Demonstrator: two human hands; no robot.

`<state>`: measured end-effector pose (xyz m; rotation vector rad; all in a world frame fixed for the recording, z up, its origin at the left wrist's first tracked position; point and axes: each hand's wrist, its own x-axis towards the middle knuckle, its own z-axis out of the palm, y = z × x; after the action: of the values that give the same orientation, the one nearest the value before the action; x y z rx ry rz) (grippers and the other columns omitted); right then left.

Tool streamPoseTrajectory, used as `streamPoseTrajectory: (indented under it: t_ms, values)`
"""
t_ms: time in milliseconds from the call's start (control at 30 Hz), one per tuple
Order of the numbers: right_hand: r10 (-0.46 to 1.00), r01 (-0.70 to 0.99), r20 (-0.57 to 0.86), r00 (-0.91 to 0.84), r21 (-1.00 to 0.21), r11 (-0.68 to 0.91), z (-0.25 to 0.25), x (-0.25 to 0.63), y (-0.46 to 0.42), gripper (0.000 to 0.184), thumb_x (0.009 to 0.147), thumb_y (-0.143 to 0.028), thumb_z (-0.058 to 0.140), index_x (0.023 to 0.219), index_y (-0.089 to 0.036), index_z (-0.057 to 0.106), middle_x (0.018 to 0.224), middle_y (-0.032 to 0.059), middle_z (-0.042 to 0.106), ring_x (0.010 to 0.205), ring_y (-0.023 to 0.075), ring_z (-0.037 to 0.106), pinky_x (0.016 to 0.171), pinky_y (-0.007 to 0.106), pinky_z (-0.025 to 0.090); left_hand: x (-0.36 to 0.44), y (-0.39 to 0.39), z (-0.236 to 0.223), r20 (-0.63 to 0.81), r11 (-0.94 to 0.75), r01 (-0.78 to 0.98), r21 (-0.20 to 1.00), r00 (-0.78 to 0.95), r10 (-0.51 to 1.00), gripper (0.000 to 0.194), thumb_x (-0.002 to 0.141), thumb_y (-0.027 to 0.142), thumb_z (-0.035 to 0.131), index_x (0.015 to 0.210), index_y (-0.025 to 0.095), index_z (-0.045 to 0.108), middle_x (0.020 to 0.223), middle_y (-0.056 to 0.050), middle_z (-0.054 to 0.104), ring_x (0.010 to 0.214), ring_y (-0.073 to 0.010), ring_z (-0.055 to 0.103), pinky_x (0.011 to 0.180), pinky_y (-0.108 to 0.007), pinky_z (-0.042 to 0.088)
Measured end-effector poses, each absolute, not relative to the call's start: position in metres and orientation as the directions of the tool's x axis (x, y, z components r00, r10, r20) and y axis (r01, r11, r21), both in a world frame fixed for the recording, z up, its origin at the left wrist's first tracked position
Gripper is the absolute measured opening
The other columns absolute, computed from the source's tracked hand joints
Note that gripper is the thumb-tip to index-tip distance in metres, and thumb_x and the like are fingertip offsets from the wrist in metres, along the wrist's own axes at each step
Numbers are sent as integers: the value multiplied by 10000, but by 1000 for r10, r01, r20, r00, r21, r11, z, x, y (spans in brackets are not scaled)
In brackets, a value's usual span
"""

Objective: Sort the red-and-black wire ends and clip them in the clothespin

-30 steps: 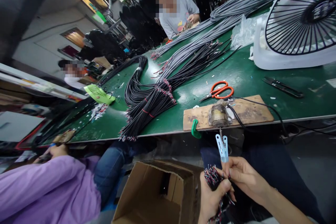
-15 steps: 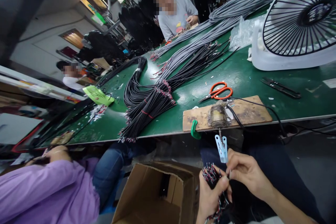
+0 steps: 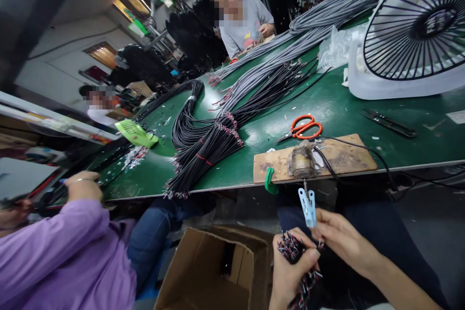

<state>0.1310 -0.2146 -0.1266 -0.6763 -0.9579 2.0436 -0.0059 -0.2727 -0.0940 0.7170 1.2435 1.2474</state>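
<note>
My left hand (image 3: 290, 273) is closed round a bundle of thin black cables (image 3: 295, 252) with red and white stripped ends, held low over my lap below the table edge. My right hand (image 3: 343, 240) pinches a light blue plastic clip (image 3: 308, 206), its fingertips at the wire ends. Just above, a wooden board (image 3: 345, 155) with a small metal pot (image 3: 301, 161) is fixed to the green table (image 3: 341, 106) by a green clamp (image 3: 269, 180).
An open cardboard box (image 3: 214, 271) stands on the floor left of my hands. On the table lie orange scissors (image 3: 303, 127), black cable bundles (image 3: 207, 145), grey cables (image 3: 290, 43), a fan (image 3: 410, 29) and black tweezers (image 3: 388, 122). A person in purple (image 3: 61, 256) sits at my left; others sit farther back.
My hands keep working the wire ends with small shifts. The purple-sleeved person's arm has risen toward the table edge.
</note>
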Motion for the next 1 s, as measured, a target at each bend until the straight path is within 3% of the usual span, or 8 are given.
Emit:
streamPoseTrajectory:
  t_ms: [133, 200, 300, 467, 600, 767, 900, 1000]
  values:
    - [944, -208, -68, -323, -968, -141, -106, 136, -187, 503, 884, -607, 602, 669, -153, 635, 678, 3, 535, 670, 151, 475, 646, 274, 374, -10, -273, -93, -81, 36, -208, 978, -213, 974, 231, 698, 364, 870, 694, 170, 744, 648, 0, 620, 517, -100, 548, 494, -207, 433]
    - [951, -174, -51, -304, -979, -108, -96, 134, -177, 576, 814, -671, 638, 580, -144, 636, 612, -2, 517, 609, 139, 439, 589, 272, 343, -11, -272, -92, 1, -37, -148, 988, -236, 972, 196, 709, 348, 859, 681, 186, 753, 637, -9, 638, 551, -121, 562, 523, -221, 437]
    - [923, -244, -120, -366, -945, -219, -89, 125, -171, 584, 742, -698, 689, 601, -131, 689, 586, 10, 565, 573, 137, 464, 548, 262, 355, -10, -267, -88, 53, -88, -110, 990, -286, 957, 182, 711, 345, 853, 668, 197, 757, 618, -7, 652, 531, -122, 568, 539, -228, 444]
    - [860, -486, -223, -458, -748, -452, -91, 113, -178, 478, 751, -589, 761, 672, -118, 742, 608, 21, 622, 562, 123, 521, 544, 242, 415, -3, -256, -84, -47, -11, -168, 986, -338, 940, 233, 672, 347, 877, 627, 168, 735, 576, 5, 620, 438, -102, 542, 475, -217, 438]
    - [839, -576, -227, -494, -637, -512, -94, 111, -182, 442, 748, -563, 783, 701, -124, 756, 647, 35, 664, 605, 136, 578, 588, 247, 457, 2, -255, -88, -138, 72, -190, 979, -359, 923, 332, 660, 407, 875, 570, 167, 665, 488, 23, 543, 443, -126, 542, 465, -226, 467]
    - [814, -607, -220, -537, -569, -555, -111, 117, -183, 509, 843, -625, 646, 761, -139, 772, 690, 62, 691, 669, 176, 610, 658, 296, 470, 1, -260, -90, -184, 104, -224, 969, -374, 909, 321, 660, 406, 878, 623, 166, 668, 491, 34, 551, 423, -106, 533, 468, -210, 470]
    - [856, -546, -228, -463, -687, -479, -130, 132, -185, 443, 904, -558, 612, 819, -152, 766, 700, 48, 676, 685, 164, 572, 658, 287, 440, -1, -260, -86, -127, 65, -182, 981, -353, 927, 292, 688, 386, 861, 627, 169, 676, 526, 27, 570, 426, -102, 506, 475, -223, 447]
    - [894, -367, -227, -385, -852, -375, -136, 144, -191, 312, 861, -461, 708, 806, -156, 741, 691, 21, 648, 672, 152, 547, 650, 275, 432, -3, -262, -85, -59, 23, -118, 993, -313, 948, 302, 696, 417, 849, 621, 167, 697, 572, 0, 607, 496, -130, 545, 537, -248, 452]
